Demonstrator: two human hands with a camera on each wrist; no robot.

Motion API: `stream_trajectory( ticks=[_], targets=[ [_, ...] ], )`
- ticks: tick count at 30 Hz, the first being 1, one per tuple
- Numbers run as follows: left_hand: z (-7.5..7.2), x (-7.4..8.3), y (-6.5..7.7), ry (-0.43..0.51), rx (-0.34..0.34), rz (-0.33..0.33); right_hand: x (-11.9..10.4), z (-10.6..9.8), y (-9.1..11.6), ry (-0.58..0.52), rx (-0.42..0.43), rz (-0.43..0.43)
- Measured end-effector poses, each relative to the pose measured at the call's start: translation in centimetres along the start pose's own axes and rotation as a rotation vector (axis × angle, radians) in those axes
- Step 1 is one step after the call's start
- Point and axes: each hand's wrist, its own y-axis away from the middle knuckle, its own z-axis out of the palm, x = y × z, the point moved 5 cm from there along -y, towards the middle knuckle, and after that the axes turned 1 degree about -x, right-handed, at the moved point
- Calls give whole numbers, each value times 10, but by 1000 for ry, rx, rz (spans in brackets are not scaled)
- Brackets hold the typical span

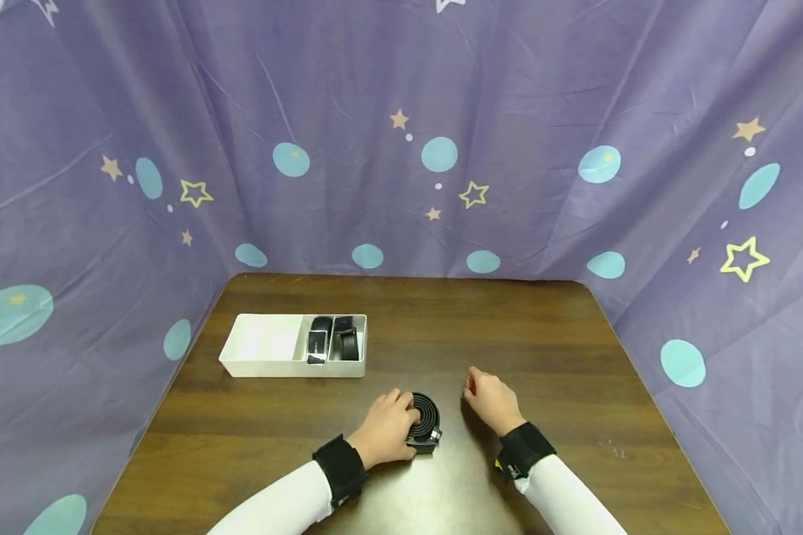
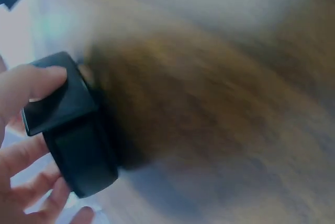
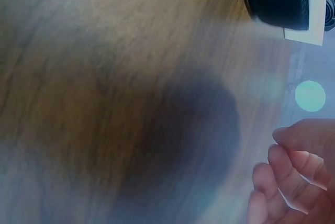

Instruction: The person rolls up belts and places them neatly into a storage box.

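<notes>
On the table in front of me, a black belt (image 1: 425, 417) is rolled into a tight coil with its buckle (image 1: 427, 443) on the near side. My left hand (image 1: 389, 427) holds the coil from its left. In the left wrist view the thumb (image 2: 51, 80) presses on the flat buckle face, and the other fingers reach round the belt (image 2: 84, 153). To the right of the coil, apart from it, my right hand (image 1: 492, 401) hovers over the table with fingers loosely curled and nothing in them. The right wrist view shows its thumb close to the index fingertip.
A white divided box (image 1: 268, 368) stands at the back left of the wooden table (image 1: 482, 327). Two rolled black belts, one with a shiny buckle (image 1: 317, 343), sit in its right compartments. A purple curtain (image 1: 375, 89) hangs behind and along both sides.
</notes>
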Motion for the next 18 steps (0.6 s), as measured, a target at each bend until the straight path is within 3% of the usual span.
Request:
stream_trajectory(
  ticks=[2, 4, 7, 10, 12, 14, 16, 18],
  targets=[
    [-3, -4, 2, 135, -35, -42, 1, 2, 1, 2, -12, 13],
    [-9, -15, 5, 376, -91, -123, 1, 3, 1, 4, -16, 14],
    [-21, -41, 9, 927, -181, -265, 0, 4, 1, 0, -11, 2],
    [-42, -78, 14, 1474, -197, -386, -1, 4, 2, -8, -10, -7],
    [-64, -106, 17, 1718, -136, -429, -1, 5, 3, -9, -13, -5],
    [-88, -136, 22, 1867, -9, -466, 0, 6, 4, -12, -21, -1],
    [-109, -167, 30, 1924, 149, -531, 0, 6, 6, -20, -29, 1],
    [-122, -194, 39, 1899, 281, -618, 0, 7, 7, -24, -33, -1]
  ],
)
